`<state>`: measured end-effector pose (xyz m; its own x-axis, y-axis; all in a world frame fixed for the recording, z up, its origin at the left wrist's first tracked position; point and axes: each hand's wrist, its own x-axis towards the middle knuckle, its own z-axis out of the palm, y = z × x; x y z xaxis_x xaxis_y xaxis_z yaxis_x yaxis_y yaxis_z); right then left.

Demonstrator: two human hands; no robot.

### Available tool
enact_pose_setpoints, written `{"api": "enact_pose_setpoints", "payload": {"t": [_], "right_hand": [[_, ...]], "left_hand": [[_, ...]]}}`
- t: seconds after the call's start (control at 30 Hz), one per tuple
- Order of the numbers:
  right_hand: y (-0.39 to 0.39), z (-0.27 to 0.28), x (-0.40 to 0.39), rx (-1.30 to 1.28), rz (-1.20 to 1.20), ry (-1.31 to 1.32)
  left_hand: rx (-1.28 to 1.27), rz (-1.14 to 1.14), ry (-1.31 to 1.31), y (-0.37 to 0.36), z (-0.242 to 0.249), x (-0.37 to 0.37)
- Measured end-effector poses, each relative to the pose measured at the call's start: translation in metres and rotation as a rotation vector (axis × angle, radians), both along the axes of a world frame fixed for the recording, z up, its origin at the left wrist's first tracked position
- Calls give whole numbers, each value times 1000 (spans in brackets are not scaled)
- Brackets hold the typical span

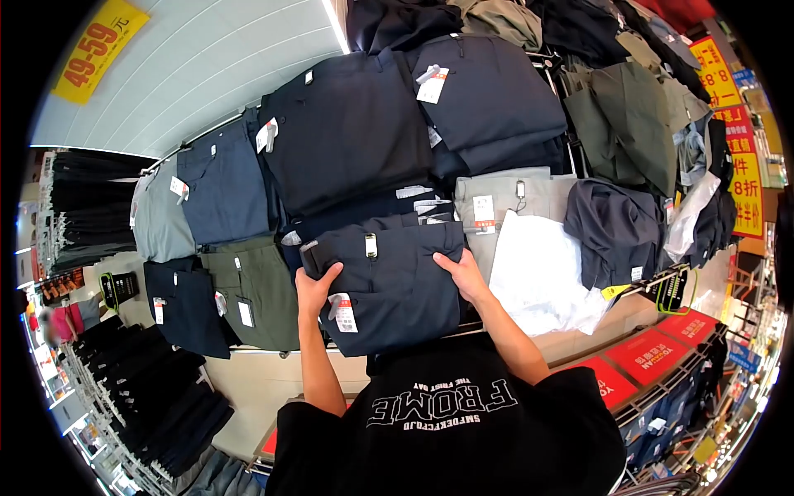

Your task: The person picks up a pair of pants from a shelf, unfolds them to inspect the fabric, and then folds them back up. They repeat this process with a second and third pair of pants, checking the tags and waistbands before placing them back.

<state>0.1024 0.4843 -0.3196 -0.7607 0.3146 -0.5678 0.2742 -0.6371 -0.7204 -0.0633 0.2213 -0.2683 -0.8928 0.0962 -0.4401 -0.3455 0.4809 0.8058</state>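
A folded pair of dark navy trousers (405, 285) is held in front of my chest. My left hand (316, 291) grips its left edge, thumb on top and the other fingers hidden beneath. On the opposite edge, my right hand (463, 274) holds in the same way. A white and red price tag (343, 313) hangs on the front of the trousers, and a small pale label (371, 245) sits near the waistband. Just behind lie more dark folded trousers (331, 213). Light grey trousers (480, 188) and a white garment (538, 269) lie to the right of my right hand.
Folded trousers fill the sloping rack, including olive ones (263, 285) at left and black ones (343, 124) above. Dark garments hang on a rail (141, 388) at lower left. Red sign boards (653, 355) run along the right front. A yellow price sign (100, 50) hangs upper left.
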Motion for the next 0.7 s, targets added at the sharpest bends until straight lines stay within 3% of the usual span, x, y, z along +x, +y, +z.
{"api": "enact_pose_setpoints", "payload": {"t": [0.2,0.3,0.7], "right_hand": [[3,-13,-1,27,4,-38],[3,-3,-1,-10,31,-32],[4,-9,-2,-29,12,0]], "left_hand": [[-38,21,43,-3,-9,-1],[44,-78,-55,-5,-5,-8],[-1,-5,-3,-5,-10,-5]]}}
